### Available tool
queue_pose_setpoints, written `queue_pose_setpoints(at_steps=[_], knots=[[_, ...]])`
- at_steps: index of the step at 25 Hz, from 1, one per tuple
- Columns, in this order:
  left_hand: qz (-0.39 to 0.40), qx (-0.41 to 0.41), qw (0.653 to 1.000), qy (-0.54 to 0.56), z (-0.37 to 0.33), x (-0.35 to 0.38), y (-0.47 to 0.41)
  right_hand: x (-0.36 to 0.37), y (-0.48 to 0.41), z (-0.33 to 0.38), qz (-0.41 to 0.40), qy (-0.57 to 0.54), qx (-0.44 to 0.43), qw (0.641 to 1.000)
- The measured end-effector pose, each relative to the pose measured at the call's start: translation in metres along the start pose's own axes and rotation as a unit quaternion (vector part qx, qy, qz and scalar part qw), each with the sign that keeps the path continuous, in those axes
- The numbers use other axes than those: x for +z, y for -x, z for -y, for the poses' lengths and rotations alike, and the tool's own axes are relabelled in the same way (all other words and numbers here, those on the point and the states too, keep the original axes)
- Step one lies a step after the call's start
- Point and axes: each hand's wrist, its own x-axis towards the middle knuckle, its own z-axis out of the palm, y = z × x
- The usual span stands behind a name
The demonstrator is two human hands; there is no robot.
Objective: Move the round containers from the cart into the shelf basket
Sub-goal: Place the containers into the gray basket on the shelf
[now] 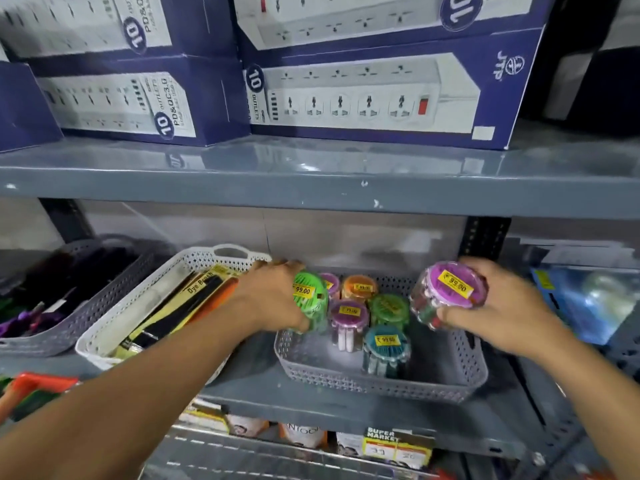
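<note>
Reaching into the grey shelf basket, the left hand has its grip wrapped around a green-lidded round container at the basket's left edge, while the right hand clasps a purple-lidded round container, tilted, just above the basket's right rim. Five more containers already stand inside: a small purple lid at the back, an orange-lidded one, a purple-lidded one, a green-lidded one and a teal-lidded one.

Risk lies mostly on the left: the green container sits right at the basket wall, so if let go there it could tip outward onto the shelf or catch the neighbouring white basket. Lowering the tilted purple one carelessly could knock the standing jars over (they are packed close at the middle).

Yellow price stickers on the lids read "99.00". A packet in the white basket reads "Dye Brush". Blue boxes on the upper shelf show power strips, marked "10 OUTLETS" and "JTP"; another reads "PD&QC3.0". Below, a tag says "SUPER MARKET". An orange cart handle shows at lower left.
</note>
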Motion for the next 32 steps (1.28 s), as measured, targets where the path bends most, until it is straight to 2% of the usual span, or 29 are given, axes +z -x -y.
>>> queue_pose_setpoints(at_steps=[5,8,13,17,20,26,32], knots=[[0.125,-0.035,0.991,-0.013,0.003,0.032,-0.032,0.021,-0.072,-0.018,0.002,0.074,0.04,0.996],[0.159,-0.024,0.986,-0.042,0.003,0.056,-0.042,0.036,-0.105,-0.026,0.015,0.102,0.059,0.993],[0.179,-0.028,0.983,-0.032,0.008,0.081,-0.047,0.057,-0.133,-0.04,0.064,0.078,0.081,0.992],[0.178,-0.02,0.983,-0.025,0.014,0.088,-0.05,0.072,-0.144,-0.048,0.073,0.116,0.095,0.986],[0.191,-0.032,0.981,-0.002,0.019,0.091,-0.054,0.086,-0.154,-0.059,0.113,0.143,0.091,0.979],[0.207,-0.044,0.977,0.038,0.013,0.091,-0.061,0.088,-0.163,-0.08,0.172,0.102,0.088,0.976],[0.207,-0.065,0.976,0.032,0.008,0.096,-0.069,0.09,-0.156,-0.084,0.195,0.161,0.08,0.964]])
